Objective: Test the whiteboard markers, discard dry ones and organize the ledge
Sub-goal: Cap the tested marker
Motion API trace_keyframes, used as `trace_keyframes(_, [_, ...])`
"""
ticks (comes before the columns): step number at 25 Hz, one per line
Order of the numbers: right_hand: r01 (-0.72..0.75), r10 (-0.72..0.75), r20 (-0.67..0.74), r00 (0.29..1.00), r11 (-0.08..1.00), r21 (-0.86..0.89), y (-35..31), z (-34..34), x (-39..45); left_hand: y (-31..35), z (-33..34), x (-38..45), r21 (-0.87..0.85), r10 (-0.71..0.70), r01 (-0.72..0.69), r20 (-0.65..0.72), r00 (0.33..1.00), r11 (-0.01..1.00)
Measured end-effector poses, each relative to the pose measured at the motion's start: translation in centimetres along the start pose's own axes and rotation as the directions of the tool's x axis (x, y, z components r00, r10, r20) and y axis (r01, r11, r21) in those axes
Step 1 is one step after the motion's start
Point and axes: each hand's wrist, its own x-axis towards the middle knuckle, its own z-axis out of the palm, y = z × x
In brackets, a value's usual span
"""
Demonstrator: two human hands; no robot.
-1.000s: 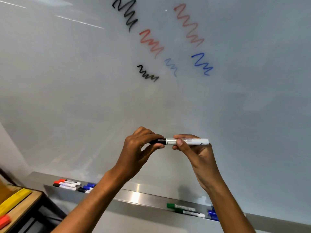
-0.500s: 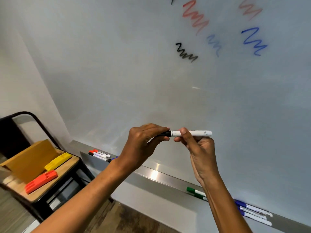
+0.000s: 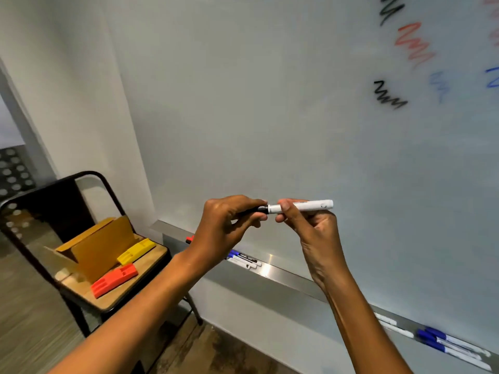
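The black marker is being held by both hands, left hand clamped on its cap and right hand on its barrel, as before; view is being swung toward the chair, likely for discarding.

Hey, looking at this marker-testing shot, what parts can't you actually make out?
All in the head view:
- Black cap of the marker: mostly hidden inside the left hand; the right hand covers part of the barrel.
- Red marker on the ledge: mostly behind the left wrist.
- Label print on the blue markers: motion-blurred.
- Blue scribble: cut off by the right edge.
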Motion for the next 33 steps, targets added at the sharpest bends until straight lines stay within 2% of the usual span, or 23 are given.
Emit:
trace_keyframes(3, [-0.057, 0.057, 0.046, 0.997, 0.998, 0.009, 1.5, 7.3, -1.5, -3.1, -6.3, -4.1, 0.028, -0.036, 0.037, -0.028, 0.999, 0.999])
trace_keyframes(6, [-0.093, 0.092, 0.012, 0.996, 0.990, 0.102, 3.3, 13.0, -2.6, -6.4, -11.8, -8.3, 0.094, -0.102, 0.110, -0.086, 0.991, 0.989])
trace_keyframes(11, [-0.093, 0.092, 0.045, 0.995, 0.996, 0.018, 7.2, 22.3, -3.7, -11.1, -20.1, -14.6, 0.161, -0.233, 0.250, -0.119, 0.965, 0.955])
trace_keyframes(15, [-0.094, 0.125, 0.237, 0.963, 0.986, -0.135, 11.1, 28.5, -3.5, -14.3, -25.5, -19.6, 0.268, -0.348, 0.382, -0.166, 0.923, 0.884])
trace_keyframes(18, [-0.111, 0.214, 0.437, 0.874, 0.962, -0.250, 14.5, 33.2, -4.1, -16.5, -29.4, -24.9, 0.317, -0.430, 0.470, -0.190, 0.882, 0.824])
trace_keyframes(21, [-0.135, 0.301, 0.580, 0.757, 0.940, -0.312, 18.1, 38.0, -5.8, -18.7, -32.3, -31.6, 0.342, -0.574, 0.601, -0.187, 0.797, 0.723])
trace_keyframes(26, [-0.045, 0.411, 0.654, 0.636, 0.865, -0.500, 25.5, 44.5, -9.7, -20.5, -33.6, -42.3, 0.326, -0.763, 0.783, -0.222, 0.608, 0.529])
trace_keyframes(29, [-0.027, 0.491, 0.643, 0.588, 0.806, -0.592, 28.5, 47.1, -12.1, -21.6, -33.5, -46.6, 0.336, -0.845, 0.854, -0.230, 0.482, 0.396])
trace_keyframes(33, [0.064, 0.535, 0.630, 0.563, 0.732, -0.679, 32.2, 49.2, -14.5, -23.2, -32.9, -50.3, 0.399, -0.909, 0.871, -0.172, 0.379, 0.288])
